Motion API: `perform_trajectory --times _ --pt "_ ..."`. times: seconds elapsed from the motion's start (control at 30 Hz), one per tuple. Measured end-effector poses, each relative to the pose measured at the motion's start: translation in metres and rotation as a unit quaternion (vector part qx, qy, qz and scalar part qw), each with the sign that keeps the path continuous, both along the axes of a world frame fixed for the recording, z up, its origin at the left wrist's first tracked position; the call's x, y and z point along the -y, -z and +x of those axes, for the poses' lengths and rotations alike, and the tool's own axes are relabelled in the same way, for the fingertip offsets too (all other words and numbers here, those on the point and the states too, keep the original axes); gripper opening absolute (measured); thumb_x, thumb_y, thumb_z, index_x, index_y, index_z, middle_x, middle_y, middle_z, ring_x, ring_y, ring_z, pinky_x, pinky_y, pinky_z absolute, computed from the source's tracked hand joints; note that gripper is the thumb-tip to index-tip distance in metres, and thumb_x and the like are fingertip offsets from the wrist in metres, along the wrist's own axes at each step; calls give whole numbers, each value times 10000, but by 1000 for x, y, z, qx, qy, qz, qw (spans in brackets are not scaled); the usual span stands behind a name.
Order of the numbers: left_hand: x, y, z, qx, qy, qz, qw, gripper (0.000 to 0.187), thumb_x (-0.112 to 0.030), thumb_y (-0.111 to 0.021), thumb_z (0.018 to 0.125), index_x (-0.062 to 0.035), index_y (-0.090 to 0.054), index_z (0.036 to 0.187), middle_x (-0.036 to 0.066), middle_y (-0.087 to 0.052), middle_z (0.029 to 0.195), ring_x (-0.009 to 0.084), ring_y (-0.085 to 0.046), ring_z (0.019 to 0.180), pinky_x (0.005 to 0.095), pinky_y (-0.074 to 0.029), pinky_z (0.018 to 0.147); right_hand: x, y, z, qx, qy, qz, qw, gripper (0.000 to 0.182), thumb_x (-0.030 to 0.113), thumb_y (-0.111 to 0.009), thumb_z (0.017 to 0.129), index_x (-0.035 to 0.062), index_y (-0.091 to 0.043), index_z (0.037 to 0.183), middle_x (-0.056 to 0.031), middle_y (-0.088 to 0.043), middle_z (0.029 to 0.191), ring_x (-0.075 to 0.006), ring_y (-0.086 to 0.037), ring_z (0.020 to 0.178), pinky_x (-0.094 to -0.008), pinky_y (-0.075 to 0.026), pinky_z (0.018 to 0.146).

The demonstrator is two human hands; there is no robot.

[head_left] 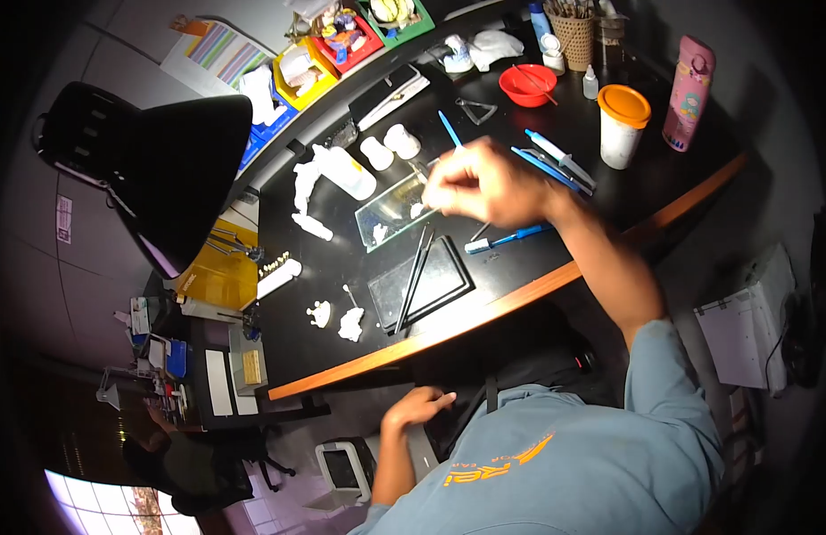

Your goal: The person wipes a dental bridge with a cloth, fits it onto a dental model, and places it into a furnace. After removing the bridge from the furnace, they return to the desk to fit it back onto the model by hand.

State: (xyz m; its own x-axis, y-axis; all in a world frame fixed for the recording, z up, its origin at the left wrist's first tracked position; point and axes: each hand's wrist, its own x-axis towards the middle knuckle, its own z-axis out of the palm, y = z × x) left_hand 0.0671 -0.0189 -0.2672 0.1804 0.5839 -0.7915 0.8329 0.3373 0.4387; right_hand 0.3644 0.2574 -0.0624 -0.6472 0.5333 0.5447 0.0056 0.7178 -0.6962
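Observation:
My right hand [489, 183] is over the black desk with its fingers pinched, beside a glass slab [393, 214] bearing small white lumps. What the fingers hold is hidden and blurred. A thin blue stick [450, 127] shows just above the hand; whether it is held or lying on the desk is unclear. My left hand [419, 406] is low near my lap, below the desk edge, with a finger stretched out and nothing visible in it. Nearer the wooden edge lie a dark flat case [435, 283] with black tweezers [416, 278] across it and a blue-handled brush [511, 238].
A black lamp [154, 169] hangs at the left. White bottles [346, 172], a red bowl [527, 85], an orange-lidded cup [622, 125] and a pink bottle [689, 94] stand farther back. White plaster pieces [351, 324] lie front left. A person [190, 464] sits at lower left.

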Motion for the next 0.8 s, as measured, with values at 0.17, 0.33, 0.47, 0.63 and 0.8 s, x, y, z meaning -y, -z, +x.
perform_trajectory --times 0.17,0.33,0.47,0.63,0.8 --pt "-19 -207 -3 298 36 216 929 231 -205 -725 908 22 -714 949 183 -748 1081 276 -727 995 372 -556 879 -45 10 -37 -120 159 44 979 201 136 -684 964 2 -679 813 -11 -569 597 -55 -553 567 -281 -402 506" --pt "-128 -279 -23 68 -71 575 812 20 14 -682 885 13 -662 878 59 -668 872 121 -603 790 270 -497 740 -38 26 -34 -147 238 199 939 124 120 -733 862 58 -679 768 -81 -623 638 -256 -607 517 -345 -449 485" --pt "-267 -292 -48 -94 -55 702 703 173 -169 -745 940 -7 -716 890 -7 -628 714 62 -540 673 245 -458 663 -44 44 -23 -133 253 194 938 103 147 -727 846 90 -691 768 -66 -653 663 -279 -656 566 -385 -493 496" --pt "-396 -304 -53 -228 -25 733 641 147 -141 -771 856 -40 -778 962 162 -770 914 262 -756 807 366 -576 789 -46 48 -25 -121 252 132 951 157 172 -688 851 78 -650 731 -112 -660 689 -361 -674 642 -450 -534 560" --pt "-469 -310 -55 -335 -45 669 662 228 -210 -681 906 -160 -781 1105 178 -761 1004 356 -731 986 421 -569 893 -42 50 -30 -103 254 173 946 174 175 -712 824 92 -637 690 -67 -648 671 -307 -673 608 -423 -540 552"
